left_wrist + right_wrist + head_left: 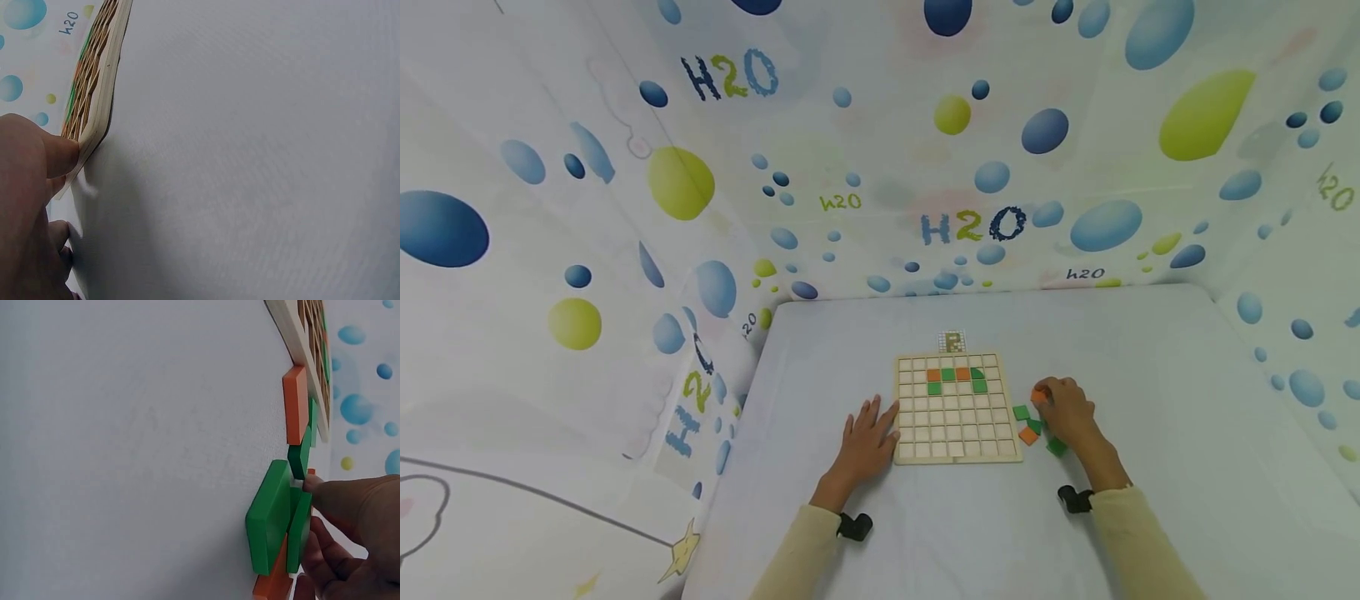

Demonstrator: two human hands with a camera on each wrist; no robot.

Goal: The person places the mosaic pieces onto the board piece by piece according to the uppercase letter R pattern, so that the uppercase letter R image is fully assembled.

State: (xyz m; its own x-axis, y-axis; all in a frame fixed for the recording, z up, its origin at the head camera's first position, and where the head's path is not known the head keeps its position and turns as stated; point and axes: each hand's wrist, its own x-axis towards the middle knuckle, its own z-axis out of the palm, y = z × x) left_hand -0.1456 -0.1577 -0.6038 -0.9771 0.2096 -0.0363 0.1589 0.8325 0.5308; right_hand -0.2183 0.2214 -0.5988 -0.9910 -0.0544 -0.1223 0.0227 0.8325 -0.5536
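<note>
I see left hand (863, 446): fingers straight, touching board's (955, 423) left edge | right hand (1070, 412): fingers pinch orange tile (1039, 395), near green tiles (1021, 412)

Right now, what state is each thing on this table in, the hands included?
Grid board: partly filled, with six pieces set in squares toward its far side.
Pattern card: lying printed side up at the board's far edge.
Loose tiles: scattered right of the board, outside its squares.
Left hand: fingers spread, touching the board's left edge.
Right hand: pinching an orange tile; whether lifted is unclear.
</note>
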